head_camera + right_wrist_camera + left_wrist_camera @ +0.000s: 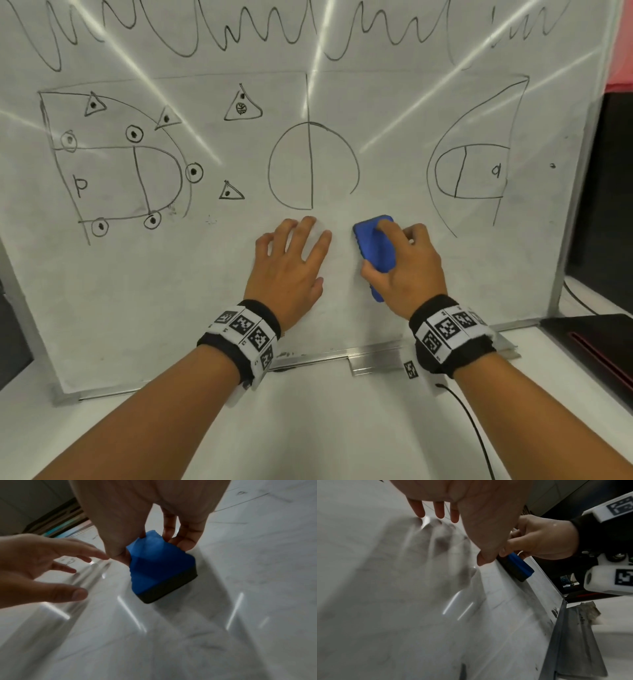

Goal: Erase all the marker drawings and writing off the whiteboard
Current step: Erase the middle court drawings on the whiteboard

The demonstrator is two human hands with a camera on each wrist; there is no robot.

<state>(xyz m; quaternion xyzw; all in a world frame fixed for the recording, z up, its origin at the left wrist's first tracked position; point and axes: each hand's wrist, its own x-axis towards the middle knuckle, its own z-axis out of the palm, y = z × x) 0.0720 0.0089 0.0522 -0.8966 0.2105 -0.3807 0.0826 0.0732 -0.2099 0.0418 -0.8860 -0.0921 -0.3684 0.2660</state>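
The whiteboard (pixel 137 291) leans upright on a white table (pixel 325 428), its lower band bare and its upper part covered in black marker. At the far left is a court-like drawing (pixel 116 164) with a letter P, dotted circles and small triangles; along the top runs a row of looping scribbles (pixel 274 31). Toward the middle sits a half-erased circle (pixel 311 166) split by a vertical line, its lower right arc missing. Just below it the left hand (pixel 287 263) lies against the board with fingers spread and straight, holding nothing. Just beside it to the right, the right hand (pixel 407 270) grips a blue eraser (pixel 375 250), thumb on one side and fingers curled over the other, its dark felt face flat on the board. Farther right is a second curved drawing (pixel 476 164) holding a small letter. At the right edge lies a dark laptop (pixel 592 339).
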